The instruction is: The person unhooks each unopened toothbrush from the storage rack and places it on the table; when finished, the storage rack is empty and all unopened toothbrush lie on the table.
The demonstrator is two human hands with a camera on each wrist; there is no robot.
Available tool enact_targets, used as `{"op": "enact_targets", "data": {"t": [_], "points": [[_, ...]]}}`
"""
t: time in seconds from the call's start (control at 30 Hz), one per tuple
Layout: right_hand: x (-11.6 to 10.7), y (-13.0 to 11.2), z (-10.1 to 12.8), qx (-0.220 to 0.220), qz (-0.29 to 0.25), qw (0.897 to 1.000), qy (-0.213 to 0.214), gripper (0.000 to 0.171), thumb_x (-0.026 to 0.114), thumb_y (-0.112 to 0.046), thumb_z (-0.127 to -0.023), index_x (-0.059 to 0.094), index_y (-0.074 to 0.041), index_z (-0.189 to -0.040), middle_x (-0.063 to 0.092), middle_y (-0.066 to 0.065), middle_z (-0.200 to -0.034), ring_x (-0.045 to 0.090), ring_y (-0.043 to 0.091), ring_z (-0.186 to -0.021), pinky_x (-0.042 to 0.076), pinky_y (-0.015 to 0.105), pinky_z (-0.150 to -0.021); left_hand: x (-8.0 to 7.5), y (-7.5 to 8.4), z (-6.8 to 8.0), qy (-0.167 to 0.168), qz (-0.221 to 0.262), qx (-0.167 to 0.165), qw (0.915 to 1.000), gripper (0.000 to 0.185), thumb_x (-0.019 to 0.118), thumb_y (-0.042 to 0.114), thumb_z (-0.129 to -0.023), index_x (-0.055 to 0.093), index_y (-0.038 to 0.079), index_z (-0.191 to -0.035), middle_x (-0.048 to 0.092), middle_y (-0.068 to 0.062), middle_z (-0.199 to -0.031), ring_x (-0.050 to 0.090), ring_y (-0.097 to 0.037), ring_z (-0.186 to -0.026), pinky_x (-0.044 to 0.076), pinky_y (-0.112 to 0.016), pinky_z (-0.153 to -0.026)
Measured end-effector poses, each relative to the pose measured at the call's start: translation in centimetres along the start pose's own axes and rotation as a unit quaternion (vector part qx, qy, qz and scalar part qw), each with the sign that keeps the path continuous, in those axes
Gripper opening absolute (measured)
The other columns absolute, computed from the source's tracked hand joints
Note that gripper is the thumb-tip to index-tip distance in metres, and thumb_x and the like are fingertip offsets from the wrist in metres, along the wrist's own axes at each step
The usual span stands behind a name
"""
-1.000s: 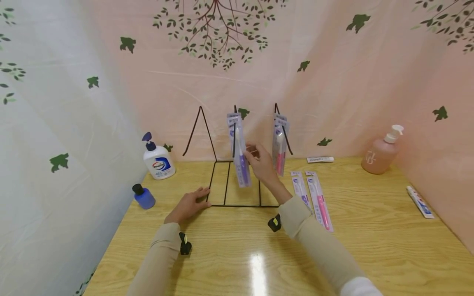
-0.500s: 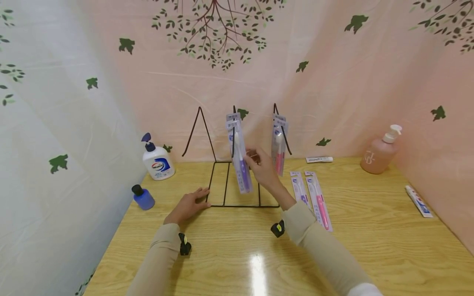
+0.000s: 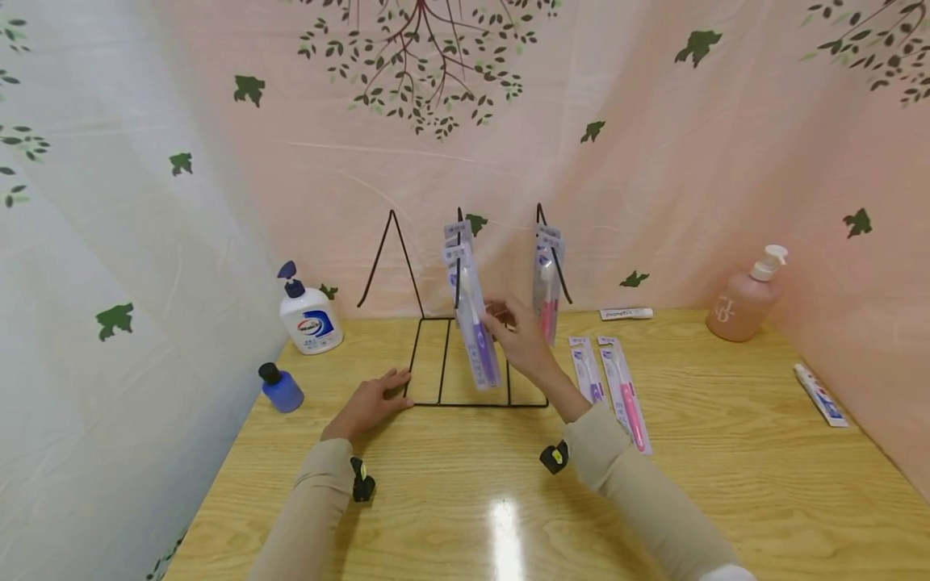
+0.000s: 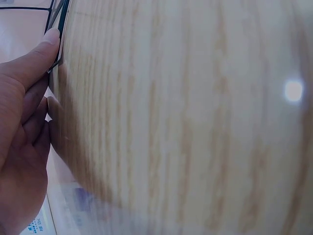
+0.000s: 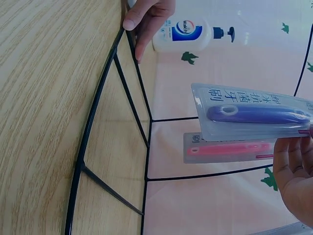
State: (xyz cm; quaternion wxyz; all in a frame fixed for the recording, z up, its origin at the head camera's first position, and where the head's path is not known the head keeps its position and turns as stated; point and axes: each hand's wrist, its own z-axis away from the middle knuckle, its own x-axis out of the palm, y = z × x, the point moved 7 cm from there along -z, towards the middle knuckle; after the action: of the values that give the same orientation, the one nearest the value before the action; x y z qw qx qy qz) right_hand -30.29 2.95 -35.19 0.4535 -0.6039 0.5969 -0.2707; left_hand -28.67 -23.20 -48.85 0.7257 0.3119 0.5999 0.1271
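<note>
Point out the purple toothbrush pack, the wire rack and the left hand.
purple toothbrush pack (image 3: 475, 331), head view, on the purple handle.
wire rack (image 3: 475, 403), head view, front base bar.
left hand (image 3: 370, 403), head view, back of the hand.

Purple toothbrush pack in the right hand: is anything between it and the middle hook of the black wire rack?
Nothing visible blocks it. The purple toothbrush pack held by the right hand already hangs at the black wire rack, with another pack behind it. The pink packs hang apart on the next hook.

Head view looks down across the table (image 3: 465, 500); both wrist views sit close, sharing the wire rack (image 5: 132, 122)
</note>
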Motion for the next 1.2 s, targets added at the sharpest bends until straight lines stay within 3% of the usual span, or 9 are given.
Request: {"op": "enact_targets", "data": {"t": [0.1,0.3,0.43,0.73,1.2], "points": [[-0.1,-0.2,0.2,0.000,0.001,1.000,-0.004,0.026,0.055,-0.007,-0.096,0.057,0.000,-0.122,0.061,0.018,-0.098,0.061,0.024,-0.082,0.057,0.033,-0.068,0.0,0.0,0.0,0.000,-0.005,0.000,1.0000,0.060,0.064,0.033,-0.092,0.043,0.015,-0.145,0.033,-0.004,-0.155,0.024,-0.031,-0.145,0.017,-0.058,-0.115],[-0.2,-1.9,0.9,-0.004,0.001,1.000,-0.020,0.026,0.054,-0.001,-0.095,0.057,0.007,-0.120,0.060,0.023,-0.096,0.061,0.034,-0.082,0.056,0.048,-0.069,0.0,-0.2,-0.1,-0.001,0.009,-0.002,1.0000,0.061,0.064,0.032,-0.091,0.043,0.015,-0.145,0.032,-0.005,-0.155,0.023,-0.031,-0.145,0.022,-0.056,-0.114],[-0.2,-3.6,1.6,-0.005,0.010,0.999,-0.033,0.026,0.052,0.002,-0.095,0.056,0.010,-0.120,0.060,0.026,-0.098,0.062,0.038,-0.085,0.057,0.046,-0.070,0.0,-0.1,0.0,-0.001,0.016,-0.003,0.9999,0.060,0.064,0.032,-0.092,0.043,0.014,-0.145,0.032,-0.007,-0.155,0.022,-0.033,-0.145,0.022,-0.057,-0.114],[-0.4,-1.3,2.1,-0.013,0.017,0.999,-0.040,0.023,0.055,-0.007,-0.097,0.060,-0.001,-0.118,0.061,0.017,-0.098,0.062,0.027,-0.083,0.057,0.035,-0.068,0.1,-0.2,0.0,-0.003,0.022,-0.004,0.9997,0.061,0.064,0.032,-0.091,0.042,0.015,-0.146,0.031,-0.006,-0.155,0.022,-0.031,-0.145,0.022,-0.056,-0.114],[-0.8,-1.9,4.0,-0.017,0.035,0.997,-0.064,0.023,0.055,-0.015,-0.098,0.060,-0.006,-0.119,0.064,0.012,-0.099,0.063,0.019,-0.086,0.057,0.037,-0.068,0.2,-0.5,-0.3,-0.003,0.022,-0.003,0.9998,0.061,0.065,0.035,-0.090,0.044,0.017,-0.145,0.032,-0.004,-0.155,0.023,-0.030,-0.145,0.022,-0.055,-0.115]]}}
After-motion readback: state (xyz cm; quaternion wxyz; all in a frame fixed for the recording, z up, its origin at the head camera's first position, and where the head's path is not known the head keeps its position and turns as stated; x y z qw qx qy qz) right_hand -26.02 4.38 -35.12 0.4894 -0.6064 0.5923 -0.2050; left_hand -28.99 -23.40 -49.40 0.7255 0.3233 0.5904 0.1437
